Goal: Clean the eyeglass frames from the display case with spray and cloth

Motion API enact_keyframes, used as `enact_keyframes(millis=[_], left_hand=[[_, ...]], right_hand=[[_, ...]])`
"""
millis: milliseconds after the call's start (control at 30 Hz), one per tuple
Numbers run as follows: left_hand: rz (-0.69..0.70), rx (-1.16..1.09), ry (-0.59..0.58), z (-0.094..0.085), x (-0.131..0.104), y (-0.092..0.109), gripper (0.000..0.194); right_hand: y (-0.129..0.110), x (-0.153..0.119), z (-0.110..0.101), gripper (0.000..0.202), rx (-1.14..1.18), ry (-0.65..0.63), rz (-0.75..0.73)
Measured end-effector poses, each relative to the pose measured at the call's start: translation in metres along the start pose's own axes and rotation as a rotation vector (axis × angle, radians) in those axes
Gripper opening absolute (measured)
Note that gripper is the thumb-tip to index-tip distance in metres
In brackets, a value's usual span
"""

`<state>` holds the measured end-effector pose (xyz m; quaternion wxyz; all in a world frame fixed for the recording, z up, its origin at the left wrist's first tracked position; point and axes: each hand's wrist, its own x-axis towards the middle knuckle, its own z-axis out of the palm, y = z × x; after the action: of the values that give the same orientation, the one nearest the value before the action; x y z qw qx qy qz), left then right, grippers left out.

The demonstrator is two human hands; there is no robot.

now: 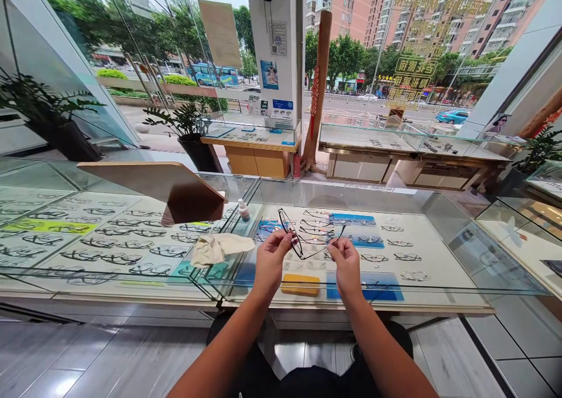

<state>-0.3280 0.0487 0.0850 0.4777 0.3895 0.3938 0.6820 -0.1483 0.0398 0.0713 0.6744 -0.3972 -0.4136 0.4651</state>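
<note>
A pair of dark-rimmed eyeglasses (pixel 302 254) is held above the glass display counter between my two hands. My left hand (pixel 273 257) pinches it near the middle of the frame front, the lenses tilted on edge. With thumb and fingers closed, my right hand (pixel 345 258) grips a thin temple arm whose dark tip sticks up past the fingers. Beneath the glass lie rows of eyeglasses (pixel 408 257) and a yellow case (pixel 300 284). To the left of my left hand, a crumpled beige cloth (pixel 219 249) rests on the counter, with a small white bottle (pixel 243 209) behind it.
A wood-edged tabletop mirror (pixel 153 181) stands on the counter at left, over more displayed frames. Glass counter edges (pixel 281 285) run in front of me. Further showcases (pixel 254 152), potted plants (pixel 193 134) and a wooden post (pixel 319 82) stand by the windows.
</note>
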Motion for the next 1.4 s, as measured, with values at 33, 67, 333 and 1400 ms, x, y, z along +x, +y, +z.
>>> enact_keyframes(millis=[33,67,333,1400], left_hand=[[0.011,0.01,0.002,0.0,0.0,0.0,0.041],[0.029,0.029,0.007,-0.001,0.001,-0.001,0.04],[0.332,0.319,0.0,0.0,-0.006,0.003,0.026],[0.266,0.424,-0.26,-0.002,-0.017,0.002,0.016]], right_hand=[[0.0,-0.001,0.0,0.041,-0.002,0.014,0.008],[0.0,-0.003,0.0,0.041,-0.008,0.036,0.009],[-0.03,-0.03,0.005,0.016,-0.202,-0.274,-0.113],[-0.028,-0.015,-0.009,0.036,-0.477,-0.313,-0.209]])
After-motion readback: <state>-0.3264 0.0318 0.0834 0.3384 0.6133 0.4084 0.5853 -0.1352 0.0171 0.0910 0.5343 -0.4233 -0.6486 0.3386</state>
